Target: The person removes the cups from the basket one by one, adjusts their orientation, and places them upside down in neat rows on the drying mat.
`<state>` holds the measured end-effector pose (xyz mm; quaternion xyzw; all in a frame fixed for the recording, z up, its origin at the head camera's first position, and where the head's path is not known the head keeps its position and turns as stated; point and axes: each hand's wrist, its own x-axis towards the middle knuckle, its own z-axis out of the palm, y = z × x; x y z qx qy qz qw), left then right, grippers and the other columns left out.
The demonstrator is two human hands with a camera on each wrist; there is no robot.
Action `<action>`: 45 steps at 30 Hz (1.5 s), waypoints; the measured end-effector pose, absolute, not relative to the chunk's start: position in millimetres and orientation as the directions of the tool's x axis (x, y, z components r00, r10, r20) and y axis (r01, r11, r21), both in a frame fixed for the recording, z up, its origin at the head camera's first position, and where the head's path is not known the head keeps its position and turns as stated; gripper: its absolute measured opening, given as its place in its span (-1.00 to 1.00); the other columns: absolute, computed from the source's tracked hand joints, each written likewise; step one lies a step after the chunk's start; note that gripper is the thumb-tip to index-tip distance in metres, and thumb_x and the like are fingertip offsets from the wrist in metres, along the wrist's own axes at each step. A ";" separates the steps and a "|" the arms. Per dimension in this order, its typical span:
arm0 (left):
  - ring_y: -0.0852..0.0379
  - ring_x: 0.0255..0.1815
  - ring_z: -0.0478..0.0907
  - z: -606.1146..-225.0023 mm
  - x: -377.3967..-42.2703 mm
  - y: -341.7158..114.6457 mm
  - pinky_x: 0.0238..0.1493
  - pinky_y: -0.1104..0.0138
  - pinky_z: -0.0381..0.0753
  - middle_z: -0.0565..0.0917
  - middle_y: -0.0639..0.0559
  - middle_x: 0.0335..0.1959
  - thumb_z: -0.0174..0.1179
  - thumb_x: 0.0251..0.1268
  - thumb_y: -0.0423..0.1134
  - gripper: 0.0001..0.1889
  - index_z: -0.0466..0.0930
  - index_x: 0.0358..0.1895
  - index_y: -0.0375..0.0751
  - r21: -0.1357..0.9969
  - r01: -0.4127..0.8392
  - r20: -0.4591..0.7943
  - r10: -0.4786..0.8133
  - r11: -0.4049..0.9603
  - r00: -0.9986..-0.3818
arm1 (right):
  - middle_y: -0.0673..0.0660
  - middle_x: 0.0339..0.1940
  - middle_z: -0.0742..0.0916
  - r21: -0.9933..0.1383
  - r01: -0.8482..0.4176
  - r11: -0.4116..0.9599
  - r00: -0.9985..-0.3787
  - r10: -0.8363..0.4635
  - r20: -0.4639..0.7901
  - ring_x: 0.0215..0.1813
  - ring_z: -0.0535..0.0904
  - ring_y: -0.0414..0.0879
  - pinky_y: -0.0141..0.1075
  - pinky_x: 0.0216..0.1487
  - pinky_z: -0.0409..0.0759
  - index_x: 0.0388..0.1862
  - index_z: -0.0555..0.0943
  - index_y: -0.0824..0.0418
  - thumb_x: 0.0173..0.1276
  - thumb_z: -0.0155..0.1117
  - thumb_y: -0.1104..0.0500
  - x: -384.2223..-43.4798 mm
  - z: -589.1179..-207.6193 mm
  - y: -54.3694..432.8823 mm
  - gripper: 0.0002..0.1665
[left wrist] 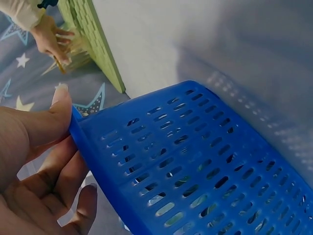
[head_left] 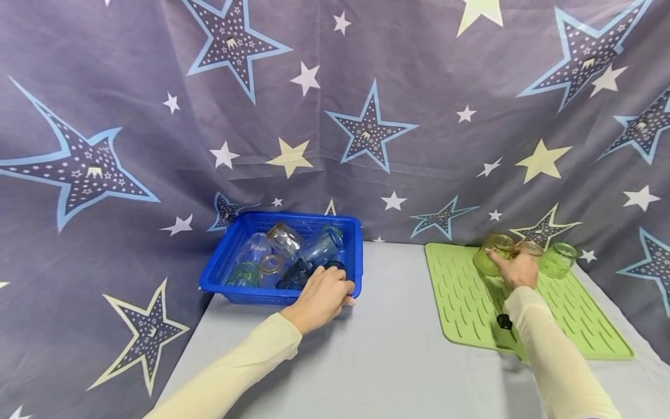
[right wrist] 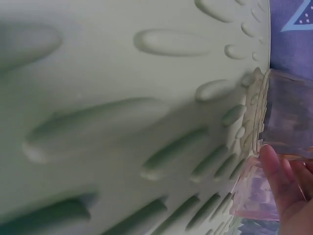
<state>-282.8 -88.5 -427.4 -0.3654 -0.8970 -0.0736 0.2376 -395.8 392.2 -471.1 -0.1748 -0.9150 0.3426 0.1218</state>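
At the front right corner of a blue basket (head_left: 277, 297), my left hand (head_left: 325, 294) reaches over the rim, its fingers loosely curled. In the left wrist view, nothing shows between thumb and fingers beside the basket's slotted wall (left wrist: 195, 152). A dark blue glass (head_left: 335, 266) lies inside by those fingertips. Over at the back of the green drying mat (head_left: 460, 314), my right hand (head_left: 519, 270) pinches a yellowish glass jar (head_left: 489, 259) by its rim. A pinkish glass (head_left: 531, 249) stands just behind that hand, with a green glass jar (head_left: 559, 260) to its right.
Inside the basket lie several glasses, among them an amber-rimmed glass (head_left: 285, 240), a blue glass (head_left: 321, 244) and a greenish glass (head_left: 245, 273). A star-patterned curtain (head_left: 366, 198) hangs right behind the white table (head_left: 387, 349).
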 end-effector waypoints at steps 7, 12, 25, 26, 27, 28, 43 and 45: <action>0.13 -0.50 0.35 -427.0 -281.2 -88.7 -0.39 0.31 0.12 0.47 0.14 -0.55 0.29 0.43 0.04 -0.68 0.70 -0.50 0.01 -0.035 0.680 0.469 0.613 0.732 -0.636 | 0.48 -0.07 0.62 -0.641 0.216 0.736 -0.911 0.388 0.138 0.05 0.52 0.46 0.28 0.10 0.50 0.05 0.49 0.43 0.32 0.28 -0.46 -397.6 -472.0 393.1 -0.05; 0.13 -0.50 0.35 -425.0 -281.1 -87.2 -0.39 0.31 0.12 0.47 0.14 -0.56 0.27 0.43 0.05 -0.67 0.70 -0.50 0.00 -0.043 0.678 0.464 0.615 0.734 -0.637 | 0.42 -0.23 0.62 -0.646 0.234 0.727 -0.906 0.404 0.127 0.00 0.52 0.43 0.25 0.07 0.51 -0.22 0.49 0.36 0.32 0.30 -0.44 -399.3 -473.3 394.6 -0.18; 0.11 -0.50 0.37 -426.5 -282.1 -87.5 -0.39 0.28 0.16 0.49 0.13 -0.55 0.26 0.46 0.04 -0.66 0.69 -0.50 0.00 -0.036 0.683 0.480 0.612 0.729 -0.628 | 0.66 -0.03 0.58 -0.630 0.238 0.740 -0.916 0.386 0.108 0.30 0.28 0.65 0.35 0.39 0.22 -0.44 0.45 0.41 0.37 0.25 -0.44 -398.7 -477.7 399.2 -0.13; 0.11 -0.50 0.37 -426.6 -282.3 -87.6 -0.39 0.28 0.17 0.49 0.13 -0.55 0.26 0.46 0.04 -0.66 0.70 -0.50 0.00 -0.035 0.683 0.479 0.613 0.729 -0.629 | 0.65 -0.07 0.59 -0.622 0.234 0.747 -0.918 0.381 0.113 0.29 0.29 0.65 0.34 0.40 0.20 -0.49 0.44 0.39 0.38 0.27 -0.41 -397.4 -477.6 398.7 -0.16; 0.11 -0.49 0.37 -426.7 -282.3 -87.6 -0.39 0.28 0.17 0.50 0.13 -0.54 0.26 0.46 0.04 -0.66 0.70 -0.49 0.00 -0.033 0.684 0.476 0.613 0.729 -0.630 | 0.63 -0.14 0.61 -0.617 0.230 0.753 -0.919 0.377 0.118 0.28 0.30 0.65 0.34 0.41 0.18 -0.52 0.42 0.37 0.39 0.29 -0.37 -395.9 -477.4 397.6 -0.19; 0.11 -0.49 0.37 -426.9 -282.3 -87.8 -0.39 0.28 0.17 0.50 0.13 -0.54 0.26 0.46 0.04 -0.67 0.71 -0.48 0.00 -0.031 0.684 0.475 0.613 0.729 -0.632 | 0.60 -0.21 0.63 -0.605 0.226 0.764 -0.920 0.371 0.124 0.25 0.34 0.63 0.33 0.41 0.18 -0.56 0.41 0.35 0.40 0.30 -0.34 -394.6 -477.4 397.1 -0.21; 0.13 -0.48 0.37 -430.1 -284.5 -89.7 -0.40 0.29 0.19 0.52 0.14 -0.51 0.34 0.37 0.03 -0.74 0.74 -0.43 0.00 -0.003 0.675 0.454 0.603 0.737 -0.656 | 0.54 -0.15 0.72 -0.605 0.249 0.757 -0.896 0.417 0.153 0.13 0.48 0.59 0.30 0.26 0.40 -0.25 0.69 0.54 0.48 0.20 -0.20 -368.5 -467.7 387.4 -0.28; 0.13 -0.47 0.39 -429.4 -284.6 -90.1 -0.41 0.29 0.21 0.53 0.14 -0.50 0.36 0.34 0.01 -0.76 0.74 -0.44 0.00 0.013 0.677 0.447 0.602 0.736 -0.662 | 0.50 -0.22 0.73 -0.614 0.237 0.753 -0.894 0.416 0.165 0.10 0.50 0.57 0.28 0.23 0.43 -0.30 0.69 0.50 0.47 0.19 -0.20 -366.6 -466.3 385.4 -0.30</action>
